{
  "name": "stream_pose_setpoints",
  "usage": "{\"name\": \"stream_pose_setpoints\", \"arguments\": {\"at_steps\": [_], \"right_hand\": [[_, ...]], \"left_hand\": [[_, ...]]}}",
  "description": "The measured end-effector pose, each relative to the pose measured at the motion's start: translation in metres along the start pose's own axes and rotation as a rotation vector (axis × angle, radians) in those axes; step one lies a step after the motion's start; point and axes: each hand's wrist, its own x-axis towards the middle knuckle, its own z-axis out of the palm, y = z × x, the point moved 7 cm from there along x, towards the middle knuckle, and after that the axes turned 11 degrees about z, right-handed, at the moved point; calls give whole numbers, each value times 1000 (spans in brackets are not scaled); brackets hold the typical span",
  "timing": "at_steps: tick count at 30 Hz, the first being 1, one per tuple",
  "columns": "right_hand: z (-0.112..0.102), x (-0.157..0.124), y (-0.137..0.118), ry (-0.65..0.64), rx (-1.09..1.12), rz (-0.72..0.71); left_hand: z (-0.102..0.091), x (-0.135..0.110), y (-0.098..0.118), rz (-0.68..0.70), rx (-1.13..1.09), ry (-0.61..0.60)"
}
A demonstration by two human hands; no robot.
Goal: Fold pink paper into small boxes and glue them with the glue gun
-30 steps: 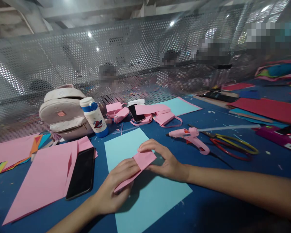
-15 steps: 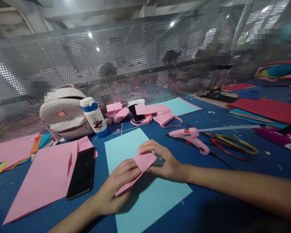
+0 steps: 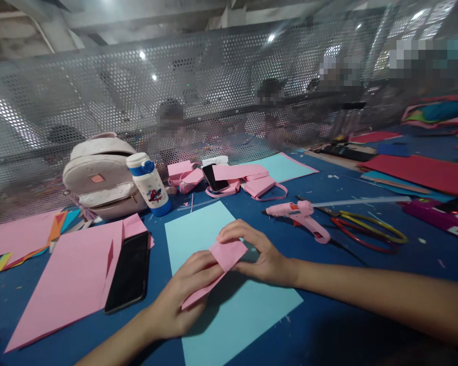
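Note:
A folded strip of pink paper [image 3: 224, 259] is held just above a light blue sheet [image 3: 229, 300] on the blue table. My left hand [image 3: 183, 297] grips its lower left end, fingers curled over the fold. My right hand [image 3: 257, 251] pinches the upper right end, thumb beneath and fingers arched above. Both hands are closed on the strip.
A black phone [image 3: 129, 272] lies on a large pink sheet [image 3: 68, 282] at the left. Behind stand a beige backpack [image 3: 99, 175] and a white bottle [image 3: 149, 184]. A pink glue gun [image 3: 301, 216] and scissors [image 3: 366, 231] lie at the right, before a perforated metal screen [image 3: 213, 86].

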Motion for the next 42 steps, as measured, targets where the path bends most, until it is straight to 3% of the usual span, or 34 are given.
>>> {"name": "stream_pose_setpoints", "arguments": {"at_steps": [42], "right_hand": [[2,0,-3,-19,8,-1]], "left_hand": [[5,1,5,46,104,-54]]}}
